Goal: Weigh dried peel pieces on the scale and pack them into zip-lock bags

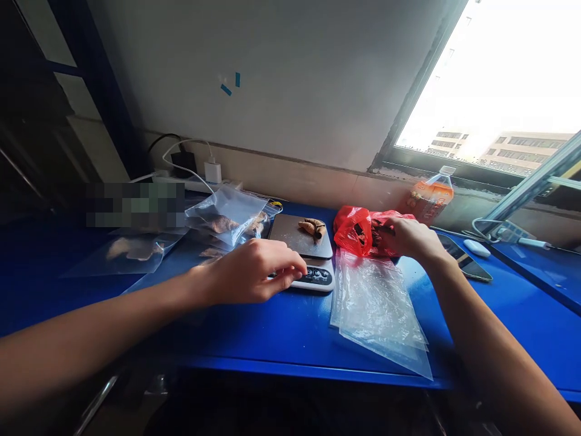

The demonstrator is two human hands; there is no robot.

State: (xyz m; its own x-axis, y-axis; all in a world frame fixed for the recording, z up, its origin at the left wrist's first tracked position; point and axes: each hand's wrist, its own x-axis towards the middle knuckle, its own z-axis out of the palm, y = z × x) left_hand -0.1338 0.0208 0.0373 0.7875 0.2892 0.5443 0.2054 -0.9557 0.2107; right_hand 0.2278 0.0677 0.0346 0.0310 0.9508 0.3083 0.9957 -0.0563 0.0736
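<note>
A small scale (290, 237) with a metal plate stands on the blue table, and brown dried pieces (313, 229) lie on its plate. My left hand (261, 270) hovers at the front left of the scale, fingers loosely curled with a gap between thumb and forefinger, and nothing shows in it. My right hand (411, 237) reaches into a red plastic bag (351, 230) holding dark pieces; its fingertips are hidden among them. Clear flat bags (379, 306) lie in front of the red bag.
Clear bags with brown pieces (231, 218) lie left of the scale, another (136, 249) farther left. Behind are a white charger (212, 172) and an orange-labelled bottle (431, 197). A phone (467, 260) and white case (476, 247) lie right, near a metal stand (526, 188).
</note>
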